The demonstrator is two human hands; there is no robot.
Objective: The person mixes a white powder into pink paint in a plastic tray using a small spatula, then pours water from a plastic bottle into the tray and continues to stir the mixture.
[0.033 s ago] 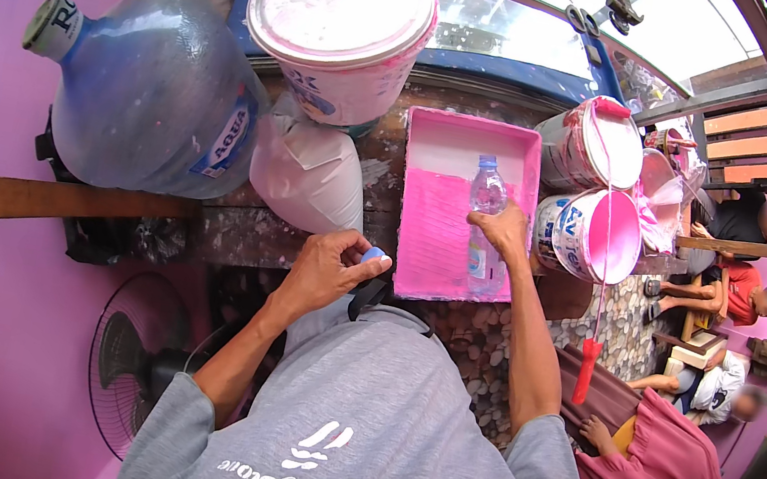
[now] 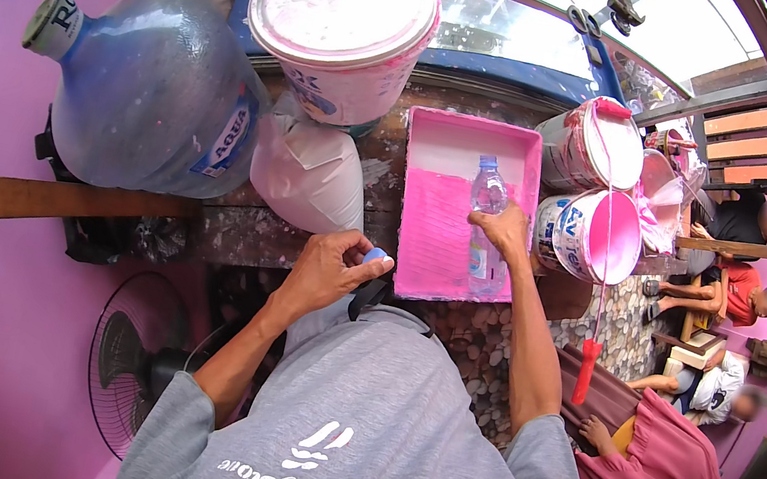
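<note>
A clear plastic water bottle [image 2: 490,188] with a light blue top is gripped around its middle by my right hand [image 2: 503,232]. The bottle is over the right part of a pink paint tray [image 2: 408,193], and its lower part shows below my fingers. Pink paint covers most of the tray's ridged floor, with a whitish area at its far end. To the left of the tray's near corner, my left hand [image 2: 329,271] is closed, pinching a small light blue bottle cap [image 2: 375,255] between thumb and fingers.
Left of the tray stand a white plastic bag [image 2: 308,176], a lidded paint bucket [image 2: 347,5] and a large blue water jug [image 2: 161,86]. On the right are paint cans [image 2: 597,235] and a red-handled roller frame [image 2: 588,370]. A fan [image 2: 121,353] stands lower left; several people sit at right.
</note>
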